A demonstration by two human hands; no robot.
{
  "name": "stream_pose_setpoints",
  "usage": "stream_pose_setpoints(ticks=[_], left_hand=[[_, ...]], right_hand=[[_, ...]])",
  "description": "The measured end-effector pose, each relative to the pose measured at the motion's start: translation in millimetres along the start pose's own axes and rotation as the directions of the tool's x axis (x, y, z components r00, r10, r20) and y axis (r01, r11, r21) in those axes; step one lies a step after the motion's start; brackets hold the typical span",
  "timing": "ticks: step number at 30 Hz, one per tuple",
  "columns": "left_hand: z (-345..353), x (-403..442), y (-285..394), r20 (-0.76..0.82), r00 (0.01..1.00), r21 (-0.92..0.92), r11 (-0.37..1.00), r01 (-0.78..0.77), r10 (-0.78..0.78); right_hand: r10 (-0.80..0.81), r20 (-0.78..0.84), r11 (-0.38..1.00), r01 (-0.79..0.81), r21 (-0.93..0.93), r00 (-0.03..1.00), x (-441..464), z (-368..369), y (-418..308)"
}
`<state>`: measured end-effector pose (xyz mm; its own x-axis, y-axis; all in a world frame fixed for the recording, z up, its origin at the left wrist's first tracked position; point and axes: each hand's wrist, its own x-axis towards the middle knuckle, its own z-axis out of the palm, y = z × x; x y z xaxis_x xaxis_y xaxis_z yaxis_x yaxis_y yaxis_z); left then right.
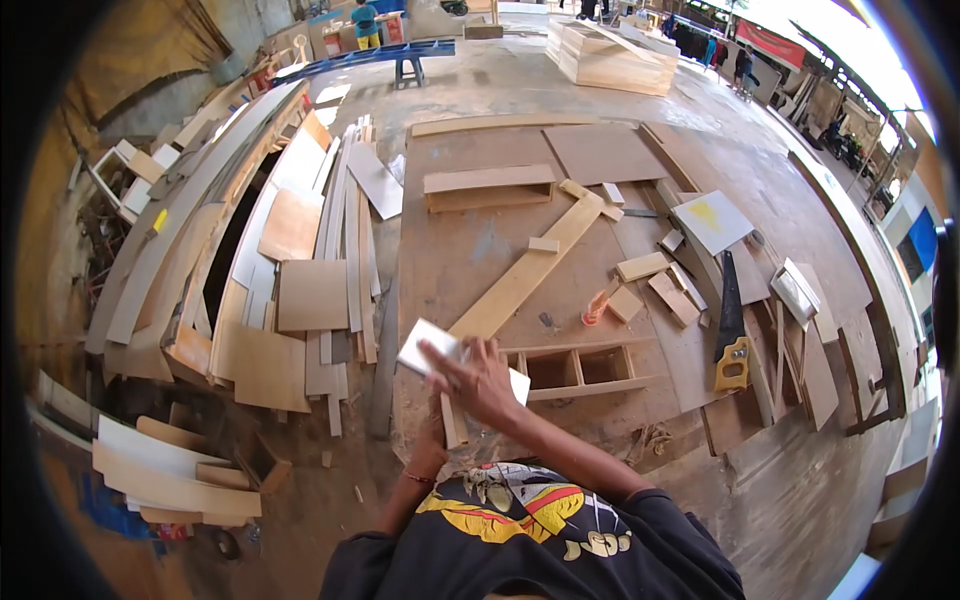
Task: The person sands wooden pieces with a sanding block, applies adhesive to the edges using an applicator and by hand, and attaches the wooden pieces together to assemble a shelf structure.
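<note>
Near the front edge of the wooden work table, my right hand lies across a white board, its fingers partly blurred. My left hand is below it, around a narrow wooden piece under the board; its fingers are mostly hidden. A long wooden plank runs diagonally away from the board, with a small block on it. Just right of my hands lies a wooden frame with compartments.
A handsaw with a yellow handle lies at the right, near wood blocks and an orange object. An open wooden box sits farther back. Stacked boards stand left. A person is in the background.
</note>
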<state>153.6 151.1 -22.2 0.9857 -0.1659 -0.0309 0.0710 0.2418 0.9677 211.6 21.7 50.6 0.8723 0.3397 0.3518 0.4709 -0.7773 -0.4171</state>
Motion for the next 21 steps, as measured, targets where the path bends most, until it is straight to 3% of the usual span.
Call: stream_pose_setpoints(ticks=[2, 3, 4, 5, 6, 8, 11, 14, 16, 17, 19, 21], left_hand=[[13, -8, 4, 0.085, 0.975, 0.331, 0.917, -0.223, 0.206], [18, -5, 5, -0.073, 0.997, 0.043, 0.999, 0.002, 0.001], [23, -3, 5, -0.159, 0.958, -0.282, 0.941, 0.188, -0.239], [27, -4, 2, -0.166, 0.957, -0.291, 0.939, 0.184, -0.239], [27, -4, -5, -0.165, 0.975, -0.176, 0.977, 0.12, -0.15], [19, 0, -19, -0.125, 0.992, 0.069, 0.997, -0.023, 0.032], [19, -3, -36, 0.013, 0.966, 0.413, 0.879, -0.239, 0.257], [82, -10, 12, -0.096, 0.995, 0.333, 0.943, 0.002, 0.032], [90, -9, 6, -0.047, 0.993, 0.576, 0.815, -0.062, 0.109], [90, -4, -9, -0.056, 0.974, 0.449, 0.877, -0.173, 0.221], [96, -1, -25, -0.091, 0.943, 0.305, 0.911, -0.279, 0.319], [101, 2, -29, -0.089, 0.951, 0.306, 0.917, -0.257, 0.297]], right_hand=[[0.025, 0.002, 1.0, -0.025, 0.018, 1.0, -1, -3, 5], [0.018, -0.002, 1.0, -0.018, 0.021, 1.0, -8, -1, 4], [-0.092, -0.001, 0.996, 0.092, -0.008, 0.996, -21, 3, 3], [-0.199, 0.012, 0.979, 0.199, -0.035, 0.98, -36, 5, 3], [-0.246, 0.074, 0.968, 0.242, 0.061, 0.966, -50, -10, -8], [-0.311, 0.051, 0.948, 0.305, 0.093, 0.949, -64, -18, -8], [-0.245, 0.04, 0.969, 0.243, 0.042, 0.969, -50, -25, 15], [-0.11, 0.018, 0.993, 0.11, 0.031, 0.994, -22, -43, 39], [-0.134, 0.023, 0.991, 0.134, 0.006, 0.991, -29, -44, 47], [-0.18, 0.021, 0.982, 0.181, -0.056, 0.983, -39, -45, 48], [-0.313, 0.113, 0.95, 0.308, 0.058, 0.943, -69, -59, 45], [-0.38, 0.108, 0.923, 0.369, 0.104, 0.919, -92, -62, 46]])
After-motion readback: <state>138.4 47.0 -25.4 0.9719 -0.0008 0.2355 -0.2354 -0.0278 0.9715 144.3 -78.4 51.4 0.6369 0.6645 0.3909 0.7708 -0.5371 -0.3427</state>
